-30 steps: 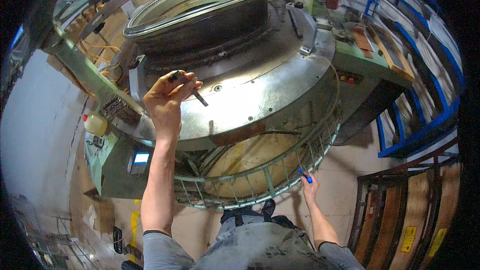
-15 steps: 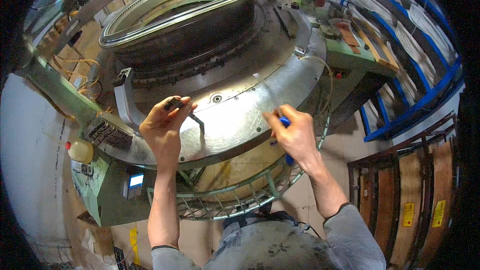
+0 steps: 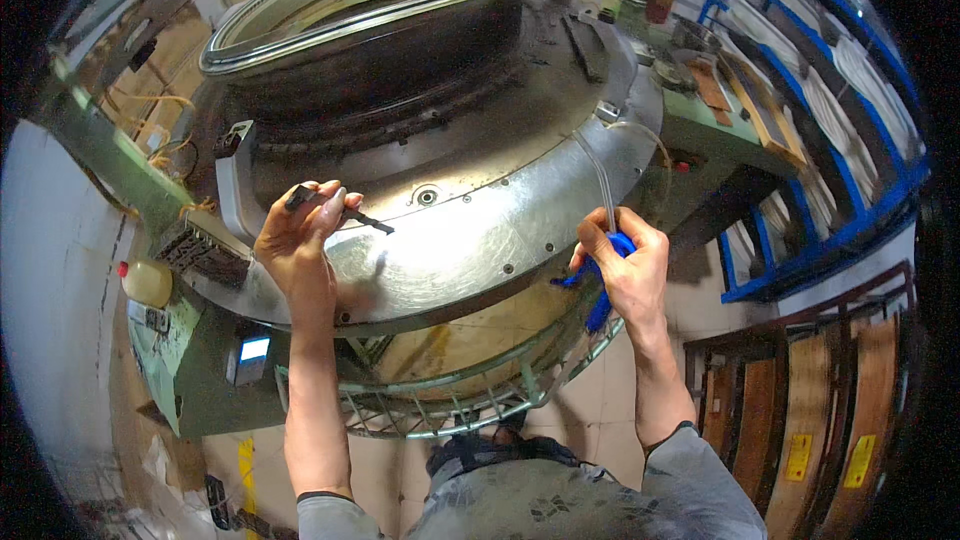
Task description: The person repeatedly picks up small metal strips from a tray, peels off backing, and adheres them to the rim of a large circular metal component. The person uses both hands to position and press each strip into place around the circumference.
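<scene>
My left hand (image 3: 298,245) is closed in a pinch round a slim black part (image 3: 370,223), whose narrow stepped end sticks out to the right. It is held over the shiny metal rim (image 3: 455,260) of a large round machine. In my right hand (image 3: 632,268), at the rim's front right edge, is a blue air gun (image 3: 598,312), its fingers wrapped round it. A clear hose (image 3: 600,172) runs from the rim down to that hand. The fingers hide part of the gun.
A tall metal ring (image 3: 380,15) stands on the machine behind my hands. A grey upright handle (image 3: 234,180) rises at left. Beneath the rim curves a green rail (image 3: 460,425). To the right is a blue rack (image 3: 790,280); a yellowish bottle (image 3: 146,283) sits at left.
My right hand has moved right with the blue air gun, and the hose now shows clearly. My left hand has shifted slightly left, with the black part turned flatter.
</scene>
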Motion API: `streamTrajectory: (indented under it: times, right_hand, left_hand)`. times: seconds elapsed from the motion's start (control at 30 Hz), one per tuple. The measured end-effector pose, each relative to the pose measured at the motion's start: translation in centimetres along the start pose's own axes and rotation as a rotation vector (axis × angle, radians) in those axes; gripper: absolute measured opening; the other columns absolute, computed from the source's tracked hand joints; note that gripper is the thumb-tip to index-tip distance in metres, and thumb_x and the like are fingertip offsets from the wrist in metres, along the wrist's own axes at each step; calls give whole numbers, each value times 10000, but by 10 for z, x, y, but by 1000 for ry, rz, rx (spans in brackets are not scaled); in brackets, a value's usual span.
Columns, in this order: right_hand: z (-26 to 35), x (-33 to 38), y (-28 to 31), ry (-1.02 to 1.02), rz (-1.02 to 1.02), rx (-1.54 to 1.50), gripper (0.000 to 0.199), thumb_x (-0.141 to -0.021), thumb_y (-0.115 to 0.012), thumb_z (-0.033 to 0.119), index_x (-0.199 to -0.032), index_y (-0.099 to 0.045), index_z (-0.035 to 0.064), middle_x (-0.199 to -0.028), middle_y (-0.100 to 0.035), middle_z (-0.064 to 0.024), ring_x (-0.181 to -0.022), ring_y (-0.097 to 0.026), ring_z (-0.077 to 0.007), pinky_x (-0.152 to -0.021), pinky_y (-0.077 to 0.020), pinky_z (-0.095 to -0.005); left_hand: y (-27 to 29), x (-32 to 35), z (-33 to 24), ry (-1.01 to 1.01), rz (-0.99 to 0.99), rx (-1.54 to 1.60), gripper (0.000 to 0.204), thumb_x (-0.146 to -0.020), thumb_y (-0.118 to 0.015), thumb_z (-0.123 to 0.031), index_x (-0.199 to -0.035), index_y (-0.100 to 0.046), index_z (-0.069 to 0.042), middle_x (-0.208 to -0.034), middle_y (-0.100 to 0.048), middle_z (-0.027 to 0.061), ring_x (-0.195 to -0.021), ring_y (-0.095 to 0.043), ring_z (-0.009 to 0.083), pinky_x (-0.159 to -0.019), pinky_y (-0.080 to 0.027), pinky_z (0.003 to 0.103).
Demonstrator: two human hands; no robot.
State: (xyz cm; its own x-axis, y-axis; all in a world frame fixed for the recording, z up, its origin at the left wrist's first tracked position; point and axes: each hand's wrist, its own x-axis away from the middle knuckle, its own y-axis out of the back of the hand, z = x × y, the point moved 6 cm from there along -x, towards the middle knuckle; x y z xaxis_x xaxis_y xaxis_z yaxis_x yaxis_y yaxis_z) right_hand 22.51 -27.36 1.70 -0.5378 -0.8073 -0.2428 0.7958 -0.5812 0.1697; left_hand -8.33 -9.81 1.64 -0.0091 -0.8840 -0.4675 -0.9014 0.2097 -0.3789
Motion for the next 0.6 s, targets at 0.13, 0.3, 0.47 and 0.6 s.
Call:
streamTrajectory:
  times: [0.13,0.3,0.47,0.6]
  right_hand:
    - [32,-17,-1,121,60,-79,145,-930,-710,116,-872,-670,-11,-685,-671,-50,-599,-638,-112,-550,-488,-263]
    - [99,-109,-7,237,175,439,293,-921,-713,261,-784,-683,4,-625,-646,-77,-529,-638,-140,-513,-491,-285]
    - [40,-214,-76,144,236,828,265,-816,-680,184,-707,-663,-57,-627,-663,-150,-534,-665,-235,-527,-536,-365]
    - [9,-227,-90,121,339,748,259,-781,-704,190,-752,-687,-66,-679,-695,-155,-584,-684,-238,-586,-552,-372]
  left_hand:
    - [1,-1,1,-32,-2,0,212,-886,-669,79,-1089,-669,20,-1007,-736,169,-867,-738,275,-839,-622,395]
    - [2,-2,2,-11,16,3,209,-896,-657,73,-1097,-667,17,-1028,-734,175,-886,-742,283,-857,-621,399]
    - [5,-3,4,-18,11,7,207,-901,-646,75,-1100,-667,22,-1013,-735,183,-878,-744,284,-854,-623,405]
    - [4,-5,4,-44,42,40,213,-896,-669,61,-1102,-671,8,-1013,-737,180,-863,-747,282,-838,-624,391]
